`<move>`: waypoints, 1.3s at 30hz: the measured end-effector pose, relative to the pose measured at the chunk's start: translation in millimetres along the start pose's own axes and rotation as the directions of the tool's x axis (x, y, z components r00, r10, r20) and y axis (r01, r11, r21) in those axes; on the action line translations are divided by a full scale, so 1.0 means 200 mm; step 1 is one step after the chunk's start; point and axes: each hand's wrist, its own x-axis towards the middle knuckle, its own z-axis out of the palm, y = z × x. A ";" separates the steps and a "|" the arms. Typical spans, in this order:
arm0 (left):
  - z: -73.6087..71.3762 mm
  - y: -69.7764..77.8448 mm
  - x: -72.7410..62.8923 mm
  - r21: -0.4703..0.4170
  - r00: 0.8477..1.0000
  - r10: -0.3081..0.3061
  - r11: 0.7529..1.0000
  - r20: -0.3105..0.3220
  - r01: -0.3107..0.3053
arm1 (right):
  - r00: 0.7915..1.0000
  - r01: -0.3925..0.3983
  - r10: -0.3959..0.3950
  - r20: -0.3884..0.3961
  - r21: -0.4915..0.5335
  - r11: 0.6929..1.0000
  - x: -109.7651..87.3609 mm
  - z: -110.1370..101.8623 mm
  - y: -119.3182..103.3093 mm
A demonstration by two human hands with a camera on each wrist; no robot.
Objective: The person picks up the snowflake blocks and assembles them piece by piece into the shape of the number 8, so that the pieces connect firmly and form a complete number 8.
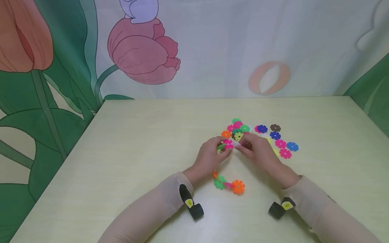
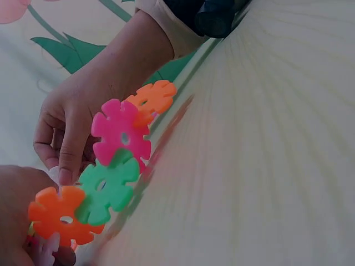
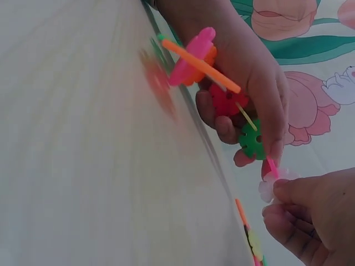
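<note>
gripping pink snowflake disc (image 1: 228, 144) with left hand (image 1: 209, 154), pinching white snowflake disc (image 3: 267, 191) with right hand (image 1: 260, 151), near scattered discs (image 1: 285, 153) just beyond.

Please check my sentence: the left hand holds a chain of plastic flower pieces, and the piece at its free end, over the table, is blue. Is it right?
Not entirely. The head view shows that the end piece is orange, not blue. The left hand does hold the chain, as you wrote.
</note>
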 end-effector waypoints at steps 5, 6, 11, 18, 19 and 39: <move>-0.01 0.01 0.00 -0.041 1.000 0.017 0.999 0.005 -0.016 | 1.000 -0.025 0.024 0.019 0.028 0.999 0.01 -0.02 0.02; -0.01 0.01 0.00 -0.052 1.000 0.023 0.998 0.005 -0.022 | 0.999 -0.026 0.025 0.023 0.034 0.999 0.01 -0.03 0.02; -0.02 -0.01 0.01 -0.140 1.000 0.017 0.990 0.013 -0.015 | 1.000 -0.012 0.010 0.024 0.073 0.997 0.01 -0.04 0.03; -0.02 -0.03 0.01 -0.305 0.998 0.016 0.952 0.059 0.003 | 1.000 -0.013 0.011 0.022 0.107 0.994 0.01 -0.05 0.03; -0.02 -0.03 0.01 -0.320 0.998 0.017 0.947 0.063 0.004 | 1.000 -0.014 0.011 0.024 0.112 0.994 0.01 -0.05 0.03; -0.02 -0.01 0.00 -0.351 0.994 -0.014 0.935 0.113 0.053 | 0.989 0.112 -0.122 0.086 0.106 0.988 0.01 -0.04 0.02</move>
